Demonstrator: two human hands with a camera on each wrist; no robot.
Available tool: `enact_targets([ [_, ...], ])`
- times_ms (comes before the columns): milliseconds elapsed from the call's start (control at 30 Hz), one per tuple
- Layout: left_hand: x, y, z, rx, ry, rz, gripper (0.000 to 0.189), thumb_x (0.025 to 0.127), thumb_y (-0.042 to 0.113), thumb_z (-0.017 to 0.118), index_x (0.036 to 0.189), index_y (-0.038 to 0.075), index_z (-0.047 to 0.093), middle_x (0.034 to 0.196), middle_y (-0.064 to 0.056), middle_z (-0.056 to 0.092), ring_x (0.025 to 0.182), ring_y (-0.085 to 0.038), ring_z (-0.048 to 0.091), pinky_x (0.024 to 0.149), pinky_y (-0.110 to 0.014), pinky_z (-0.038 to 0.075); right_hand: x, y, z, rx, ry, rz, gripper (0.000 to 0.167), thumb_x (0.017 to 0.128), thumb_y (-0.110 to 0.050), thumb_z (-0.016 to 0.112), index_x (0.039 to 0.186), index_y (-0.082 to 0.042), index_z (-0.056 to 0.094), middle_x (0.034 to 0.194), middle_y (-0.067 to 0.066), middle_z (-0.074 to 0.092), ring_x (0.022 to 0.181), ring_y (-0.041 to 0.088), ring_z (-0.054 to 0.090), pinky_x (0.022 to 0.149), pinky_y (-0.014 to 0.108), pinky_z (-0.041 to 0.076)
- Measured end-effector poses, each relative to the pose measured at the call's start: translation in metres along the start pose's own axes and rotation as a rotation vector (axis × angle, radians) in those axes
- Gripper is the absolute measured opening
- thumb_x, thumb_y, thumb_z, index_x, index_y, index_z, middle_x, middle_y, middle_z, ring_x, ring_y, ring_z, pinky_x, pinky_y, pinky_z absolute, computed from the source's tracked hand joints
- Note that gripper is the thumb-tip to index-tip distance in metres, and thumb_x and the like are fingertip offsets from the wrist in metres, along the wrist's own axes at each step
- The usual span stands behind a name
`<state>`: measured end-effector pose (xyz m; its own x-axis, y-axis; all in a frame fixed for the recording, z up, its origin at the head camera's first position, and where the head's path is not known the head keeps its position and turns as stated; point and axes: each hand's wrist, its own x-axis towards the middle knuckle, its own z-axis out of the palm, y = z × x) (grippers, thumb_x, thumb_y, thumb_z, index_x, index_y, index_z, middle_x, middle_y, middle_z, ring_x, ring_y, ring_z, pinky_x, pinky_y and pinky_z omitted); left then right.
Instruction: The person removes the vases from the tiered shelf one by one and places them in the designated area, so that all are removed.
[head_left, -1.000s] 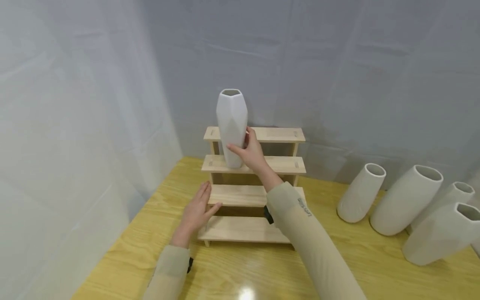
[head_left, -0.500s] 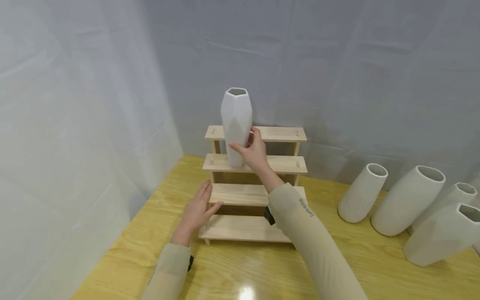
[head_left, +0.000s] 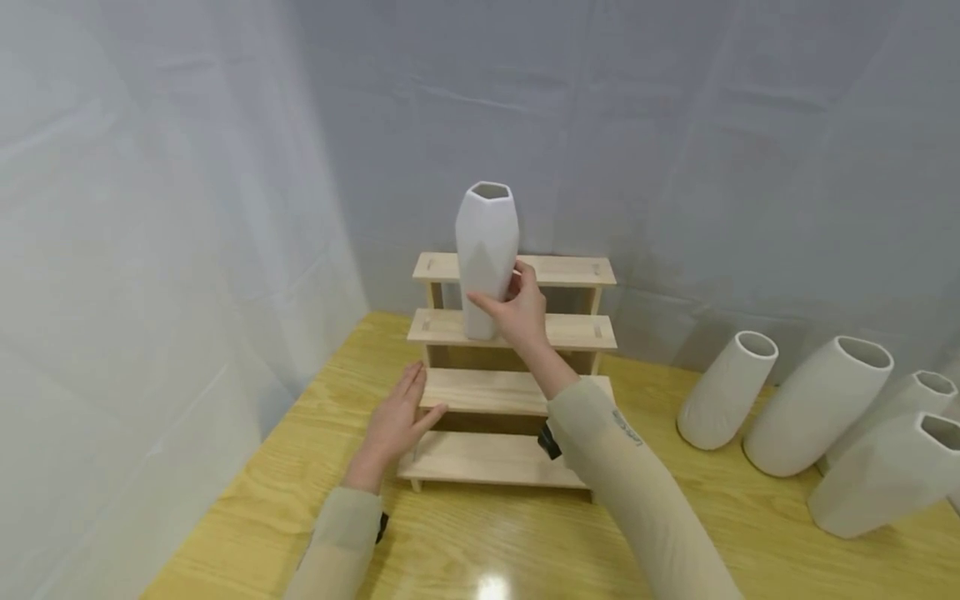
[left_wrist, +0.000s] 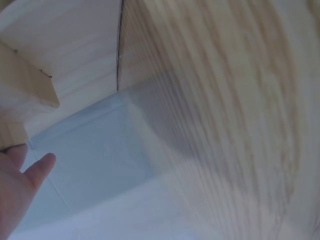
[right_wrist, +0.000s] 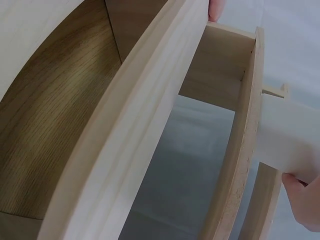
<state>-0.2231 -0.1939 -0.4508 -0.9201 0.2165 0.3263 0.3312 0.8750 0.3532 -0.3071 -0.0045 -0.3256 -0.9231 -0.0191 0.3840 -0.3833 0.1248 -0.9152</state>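
Observation:
A white faceted vase (head_left: 486,242) stands upright on the second tier from the top of a light wooden step shelf (head_left: 487,460), left of that tier's middle. My right hand (head_left: 521,312) grips the lower part of the vase, thumb across its front and fingers round its right side. In the right wrist view the vase's base (right_wrist: 285,135) sits right at the tier's edge. My left hand (head_left: 392,425) touches the left end of the third tier, its fingers straight and the thumb spread. The left wrist view shows that hand's fingertips (left_wrist: 40,170) beside the wood.
Several other white vases (head_left: 727,392) stand on the yellow wooden table (head_left: 285,517) to the right of the shelf. Behind the shelf hangs a grey cloth (head_left: 645,150), and a pale one (head_left: 150,292) lines the left side.
The vase has shifted a little to the right along its tier, with my right hand gripping it. My left hand has stayed at the shelf's left end.

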Motion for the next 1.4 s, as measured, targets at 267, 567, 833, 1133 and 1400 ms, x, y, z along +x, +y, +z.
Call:
enact_targets([
  [267, 0.002, 0.002, 0.002, -0.025, 0.007, 0.012, 0.074, 0.090, 0.045, 0.045, 0.137, -0.007, 0.020, 0.143, -0.017, 0.018, 0.130, -0.028, 0.017, 0.103, -0.041, 0.022, -0.007, -0.001, -0.016, -0.018, 0.043, -0.014, 0.069, 0.066, -0.019, 0.079, 0.122, -0.006, 0.043, 0.109, 0.013, 0.057, 0.095, 0.022, 0.057, 0.078, 0.034, 0.049],
  [567, 0.004, 0.003, 0.002, -0.039, -0.009, 0.007, 0.075, 0.090, 0.045, 0.044, 0.137, -0.007, 0.019, 0.144, -0.017, 0.015, 0.131, -0.028, 0.015, 0.103, -0.041, 0.021, -0.019, -0.006, -0.036, 0.011, 0.043, -0.026, 0.068, 0.065, -0.021, 0.079, 0.121, -0.008, 0.043, 0.110, 0.011, 0.056, 0.095, 0.021, 0.057, 0.078, 0.033, 0.049],
  [833, 0.005, 0.001, 0.001, -0.045, -0.003, 0.004, 0.075, 0.090, 0.047, 0.042, 0.137, -0.007, 0.020, 0.144, -0.017, 0.016, 0.130, -0.028, 0.016, 0.102, -0.043, 0.024, -0.031, -0.008, -0.055, 0.003, 0.046, -0.041, 0.069, 0.065, -0.016, 0.079, 0.121, -0.005, 0.041, 0.112, 0.011, 0.053, 0.098, 0.021, 0.053, 0.080, 0.034, 0.048],
  [1133, 0.003, 0.000, 0.000, -0.042, -0.011, 0.001, 0.075, 0.090, 0.046, 0.043, 0.137, -0.007, 0.020, 0.144, -0.017, 0.016, 0.130, -0.029, 0.016, 0.102, -0.042, 0.023, -0.048, -0.004, -0.075, 0.010, 0.056, -0.065, 0.066, 0.065, -0.009, 0.078, 0.120, -0.004, 0.040, 0.115, 0.011, 0.051, 0.101, 0.021, 0.051, 0.084, 0.036, 0.046],
  [1400, 0.004, -0.002, -0.003, -0.037, -0.013, -0.006, 0.075, 0.090, 0.045, 0.045, 0.137, -0.007, 0.019, 0.144, -0.018, 0.015, 0.130, -0.029, 0.016, 0.102, -0.043, 0.025, -0.059, -0.002, -0.092, 0.008, 0.071, -0.074, 0.066, 0.066, -0.005, 0.077, 0.120, -0.002, 0.038, 0.114, 0.014, 0.051, 0.101, 0.022, 0.051, 0.084, 0.038, 0.046],
])
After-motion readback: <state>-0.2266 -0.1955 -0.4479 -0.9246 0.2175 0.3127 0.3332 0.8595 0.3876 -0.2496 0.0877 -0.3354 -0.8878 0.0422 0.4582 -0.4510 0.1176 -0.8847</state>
